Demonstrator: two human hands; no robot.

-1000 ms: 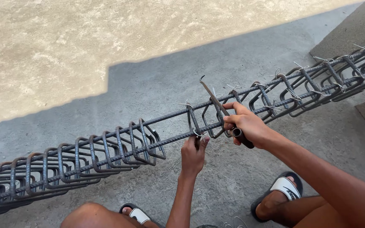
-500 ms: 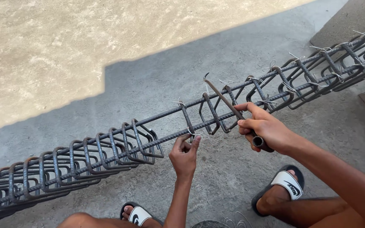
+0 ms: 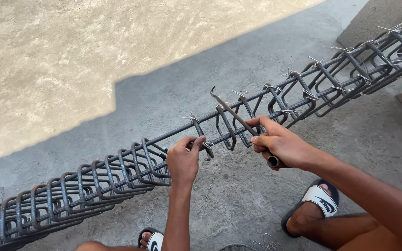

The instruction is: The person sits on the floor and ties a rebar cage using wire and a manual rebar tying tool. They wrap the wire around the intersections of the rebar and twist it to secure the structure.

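Underfoot, grey concrete floor (image 3: 238, 204), sunlit pale patch well beyond both hands. Long grey steel rebar cage (image 3: 117, 172) runs diagonally across view, lower left to upper right, passing under both hands; loose square stirrups bunched together on the side away from the left hand, spaced and wire-tied stirrups past the right hand. Right hand (image 3: 282, 146) has its grip wrapped tight around the handle of a dark metal hooked tying tool (image 3: 238, 120), shaft slanting up and away from the fist, hook tip above the cage's top bar, tube end poking out below the fist. Left hand (image 3: 184, 160) is just beside the right, grip pinched closed on the near lengthwise bar at a stirrup with a thin silver tie wire (image 3: 208, 145) twisted just beyond the fingertips. White-strapped slide sandal (image 3: 319, 200) below the right wrist.
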